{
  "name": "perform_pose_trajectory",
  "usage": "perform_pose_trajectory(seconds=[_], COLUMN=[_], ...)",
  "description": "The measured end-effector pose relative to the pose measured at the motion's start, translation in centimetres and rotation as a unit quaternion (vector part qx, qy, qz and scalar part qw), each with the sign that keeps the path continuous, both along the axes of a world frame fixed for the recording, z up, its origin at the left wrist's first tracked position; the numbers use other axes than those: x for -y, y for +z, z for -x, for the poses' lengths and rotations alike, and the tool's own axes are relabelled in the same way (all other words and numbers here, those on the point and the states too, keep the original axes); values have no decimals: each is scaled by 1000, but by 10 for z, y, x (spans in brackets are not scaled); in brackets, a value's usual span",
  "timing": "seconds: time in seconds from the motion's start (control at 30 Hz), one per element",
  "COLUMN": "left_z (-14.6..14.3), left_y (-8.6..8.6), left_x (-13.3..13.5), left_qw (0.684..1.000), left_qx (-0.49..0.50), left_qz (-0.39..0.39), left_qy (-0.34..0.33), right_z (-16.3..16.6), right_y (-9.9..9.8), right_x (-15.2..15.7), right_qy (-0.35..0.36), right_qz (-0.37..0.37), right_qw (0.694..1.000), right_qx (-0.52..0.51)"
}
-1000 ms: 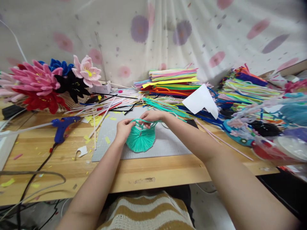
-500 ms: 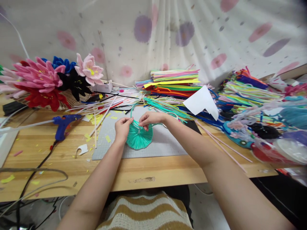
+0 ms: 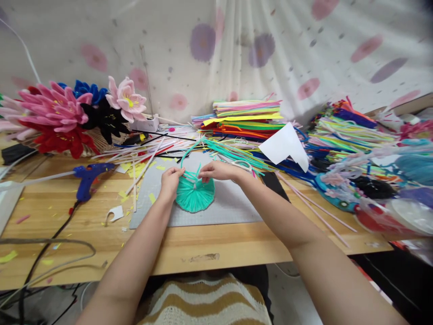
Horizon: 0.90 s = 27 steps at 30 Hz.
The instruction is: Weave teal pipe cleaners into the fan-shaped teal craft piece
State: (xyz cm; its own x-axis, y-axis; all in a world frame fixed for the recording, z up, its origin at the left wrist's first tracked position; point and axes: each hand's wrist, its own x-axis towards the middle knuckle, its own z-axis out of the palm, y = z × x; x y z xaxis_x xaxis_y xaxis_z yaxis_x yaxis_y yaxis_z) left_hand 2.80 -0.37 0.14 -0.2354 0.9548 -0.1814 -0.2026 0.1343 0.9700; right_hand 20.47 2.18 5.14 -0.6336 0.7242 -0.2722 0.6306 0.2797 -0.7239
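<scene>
A round, fan-like teal-green disc (image 3: 195, 198) of strands radiating from a pale centre sits over a grey cutting mat (image 3: 233, 205). At its upper left, my left hand (image 3: 171, 181) is closed, thumb and finger pinching a green pipe cleaner (image 3: 185, 155) by the disc's rim. That strand arcs up and away from the fingers. My right hand (image 3: 216, 171) is over the disc's upper right edge, its fingers pinched together at the green strands; the fingertips partly hide what they grip. Short green strands cross above the disc's centre, between both hands.
A blue glue gun (image 3: 88, 178) lies left, its black cord trailing forward. Fuzzy flowers (image 3: 57, 110) stand behind it. Pipe cleaner bundles (image 3: 248, 118), white paper (image 3: 284, 144) and scissors (image 3: 241, 165) lie behind the mat. Bagged supplies (image 3: 389, 212) crowd the right; yellow scraps litter the left.
My left hand has moved slightly left and down with the disc. My right hand has shifted a little right, widening the gap between hands; a short green strand now stands up between them.
</scene>
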Motion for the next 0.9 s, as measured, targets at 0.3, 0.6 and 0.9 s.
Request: perform_pose_trajectory(seconds=[0.3,0.6,0.9], left_z=[1,1,11], left_y=[-9,-10,-8], left_x=[-10,-25,-22], left_qw=[998,983,978], left_qx=[50,93,132], left_qz=[27,75,107], left_qy=[-12,-136,-123], right_z=[-13,6,8], right_y=[22,-15,-24], right_x=[-6,-24,-18], right_qy=[74,22,-79], right_qz=[38,253,228], right_qw=[989,923,925], right_qx=[-120,-288,-293])
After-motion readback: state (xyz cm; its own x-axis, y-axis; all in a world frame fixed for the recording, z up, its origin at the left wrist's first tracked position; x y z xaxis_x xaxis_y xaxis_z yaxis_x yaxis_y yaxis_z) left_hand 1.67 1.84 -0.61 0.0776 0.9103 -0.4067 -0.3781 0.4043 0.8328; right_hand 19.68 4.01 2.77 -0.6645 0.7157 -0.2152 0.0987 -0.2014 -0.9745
